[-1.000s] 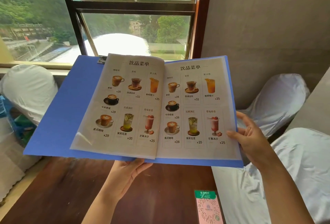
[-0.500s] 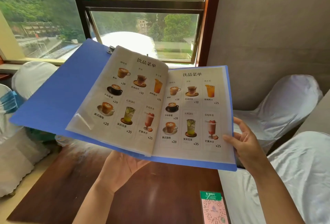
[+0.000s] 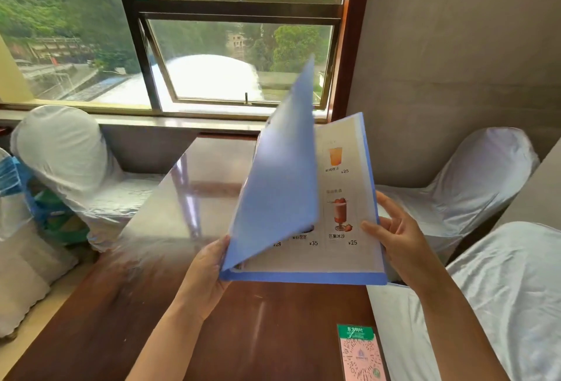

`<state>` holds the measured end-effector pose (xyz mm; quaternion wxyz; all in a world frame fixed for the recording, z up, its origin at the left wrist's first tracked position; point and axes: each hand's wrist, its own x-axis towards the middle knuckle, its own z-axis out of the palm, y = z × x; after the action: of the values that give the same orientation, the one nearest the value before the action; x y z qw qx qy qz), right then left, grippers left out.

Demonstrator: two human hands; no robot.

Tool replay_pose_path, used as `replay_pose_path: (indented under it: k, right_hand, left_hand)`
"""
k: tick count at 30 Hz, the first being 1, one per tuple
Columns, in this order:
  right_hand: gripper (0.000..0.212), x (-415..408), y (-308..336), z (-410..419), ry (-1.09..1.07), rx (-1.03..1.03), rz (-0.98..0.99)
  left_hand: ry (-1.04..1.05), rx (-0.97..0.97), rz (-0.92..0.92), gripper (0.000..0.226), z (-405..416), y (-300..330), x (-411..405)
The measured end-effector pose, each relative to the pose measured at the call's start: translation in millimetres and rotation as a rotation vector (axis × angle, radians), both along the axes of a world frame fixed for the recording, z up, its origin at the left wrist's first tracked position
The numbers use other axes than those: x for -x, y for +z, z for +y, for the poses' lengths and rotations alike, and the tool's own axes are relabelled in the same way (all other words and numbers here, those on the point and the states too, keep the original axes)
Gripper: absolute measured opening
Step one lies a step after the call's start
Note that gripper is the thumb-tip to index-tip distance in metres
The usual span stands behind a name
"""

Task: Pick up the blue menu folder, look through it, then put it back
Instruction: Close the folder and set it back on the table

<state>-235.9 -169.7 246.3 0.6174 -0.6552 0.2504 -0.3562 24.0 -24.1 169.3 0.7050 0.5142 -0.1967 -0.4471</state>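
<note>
Blue menu folder (image 3: 274, 174): half-shut, held above table (image 3: 273, 320). Left hand (image 3: 209, 271) grips near-left spine corner; right hand (image 3: 400, 238) pinches right edge, thumb on page. Risk: loose sleeves creasing if cover slams.

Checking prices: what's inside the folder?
Inside the folder, a menu page shows an orange drink and a strawberry drink, both ¥25. The swinging front cover hides the rest.
</note>
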Motion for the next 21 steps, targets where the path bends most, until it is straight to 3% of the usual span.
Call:
replay_pose_path:
  k: [6,14,18,21]
  right_hand:
    - [0.046,-1.3,2.0,7.4,0.038,0.004,-0.024]
    - [0.035,-2.2,-1.6,1.7,0.014,-0.058,-0.021]
    - [0.032,2.9,-11.8,-5.6,-0.109,0.061,0.093]
    - [0.029,7.3,-26.5,-8.8,-0.129,0.063,0.176]
  left_hand:
    - [0.032,0.053,-0.069,0.024,1.1,-2.7,4.3]
    - [0.034,0.129,-0.133,0.025,0.6,5.3,4.3]
    - [-0.109,0.095,-0.172,0.023,8.0,11.1,-10.2]
    - [-0.246,-0.044,-0.279,0.03,19.0,8.9,-29.4]
